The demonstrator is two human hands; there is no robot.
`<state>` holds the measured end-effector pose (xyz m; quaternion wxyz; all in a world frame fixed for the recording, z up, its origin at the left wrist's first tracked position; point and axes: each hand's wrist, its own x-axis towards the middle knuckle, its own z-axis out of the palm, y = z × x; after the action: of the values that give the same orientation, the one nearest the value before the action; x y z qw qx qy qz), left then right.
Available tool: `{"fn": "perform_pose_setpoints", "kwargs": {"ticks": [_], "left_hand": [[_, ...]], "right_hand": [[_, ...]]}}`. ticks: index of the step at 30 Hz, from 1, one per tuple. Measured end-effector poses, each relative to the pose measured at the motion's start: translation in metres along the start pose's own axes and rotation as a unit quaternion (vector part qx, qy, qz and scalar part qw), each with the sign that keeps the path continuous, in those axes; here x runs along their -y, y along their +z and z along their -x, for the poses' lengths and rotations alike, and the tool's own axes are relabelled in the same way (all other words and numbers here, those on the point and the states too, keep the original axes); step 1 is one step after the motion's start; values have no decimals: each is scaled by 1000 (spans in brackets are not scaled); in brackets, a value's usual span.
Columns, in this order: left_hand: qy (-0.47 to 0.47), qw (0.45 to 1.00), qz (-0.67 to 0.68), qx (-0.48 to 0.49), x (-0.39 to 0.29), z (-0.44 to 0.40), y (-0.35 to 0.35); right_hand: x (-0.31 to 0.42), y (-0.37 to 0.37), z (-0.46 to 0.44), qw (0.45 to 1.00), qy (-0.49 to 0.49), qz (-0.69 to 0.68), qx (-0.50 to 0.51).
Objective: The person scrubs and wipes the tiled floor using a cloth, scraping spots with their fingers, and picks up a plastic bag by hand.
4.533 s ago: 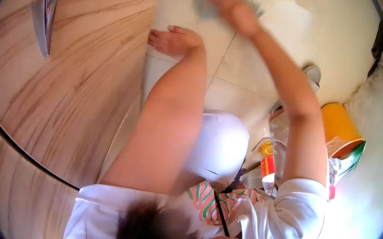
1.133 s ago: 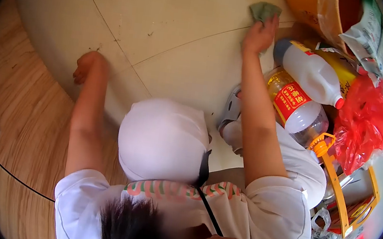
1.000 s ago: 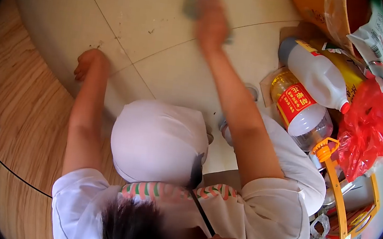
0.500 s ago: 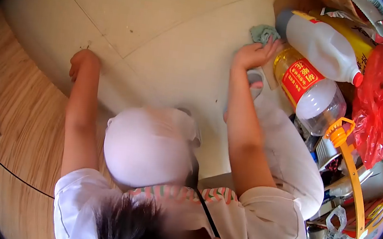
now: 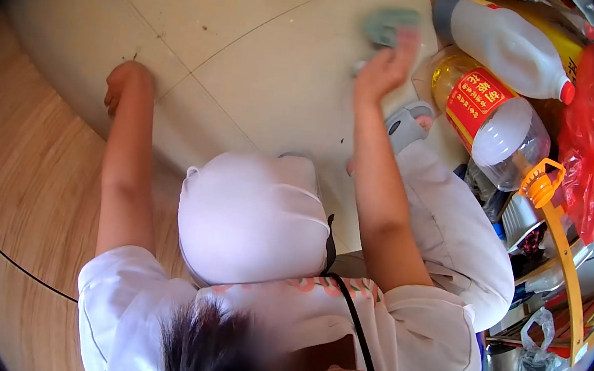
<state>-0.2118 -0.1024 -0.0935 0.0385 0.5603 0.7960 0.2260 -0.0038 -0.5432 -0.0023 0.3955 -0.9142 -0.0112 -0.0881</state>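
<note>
My right hand (image 5: 387, 69) is at the end of an outstretched arm, its fingers on a crumpled green cloth (image 5: 385, 26) over the beige tiled floor. Hand and cloth are both smeared by motion. A small whitish spot (image 5: 358, 67) shows beside the wrist; its kind is unclear. On the other side, my left hand (image 5: 130, 83) is curled with its knuckles down where the floor meets the wooden cabinet front. Its fingers are folded under and mostly hidden, and nothing shows in them.
At right stand a large oil bottle (image 5: 493, 124) with a red label, a white jug (image 5: 507, 48) and a red plastic bag (image 5: 593, 140). A grey slipper (image 5: 406, 128) is on my foot. The wooden cabinet (image 5: 31, 175) with a metal handle runs along the left.
My right hand and the green cloth have moved left and up, away from the bottles. My left hand stays in about the same place. The view has shifted slightly.
</note>
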Motion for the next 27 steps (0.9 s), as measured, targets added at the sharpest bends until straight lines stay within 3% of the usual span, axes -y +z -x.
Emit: {"fn": "perform_pose_setpoints", "kwargs": {"ticks": [1,4,6,7,8,10,13,15,18,20,23,24,26,27], "left_hand": [[-10,1000,-2,-3,1,0,2],[-32,999,1,-16,-23,19,-20],[-32,999,1,-26,-19,16,-19],[-31,999,3,-29,-21,15,-21],[-31,999,6,-30,-35,23,-32],[-37,999,9,-31,-34,24,-30],[-52,998,14,-33,-17,12,-3],[-68,997,13,-35,-23,16,-10],[-99,994,4,-50,-36,27,-32],[-118,991,-6,-64,-18,23,-13],[-138,987,-3,-81,-17,24,-23],[-142,986,-3,-86,-21,26,-32],[-143,986,25,-85,-18,27,-32],[-143,985,41,-85,-18,28,-33]], "right_hand": [[-24,-1,-7,998,40,21,-49],[-20,34,-5,988,-9,138,-65],[30,69,16,980,-158,110,49],[54,94,34,971,-183,98,120],[82,113,47,943,-195,91,254],[106,140,89,903,-367,-54,217],[117,135,89,900,-341,-92,256],[103,101,67,948,-216,-71,224],[24,51,3,993,-68,-65,77],[3,19,-12,991,27,127,41],[13,56,29,974,-156,160,45],[25,74,51,952,-256,139,97],[74,102,99,924,-295,23,243],[90,114,117,893,-361,-21,268]]}}
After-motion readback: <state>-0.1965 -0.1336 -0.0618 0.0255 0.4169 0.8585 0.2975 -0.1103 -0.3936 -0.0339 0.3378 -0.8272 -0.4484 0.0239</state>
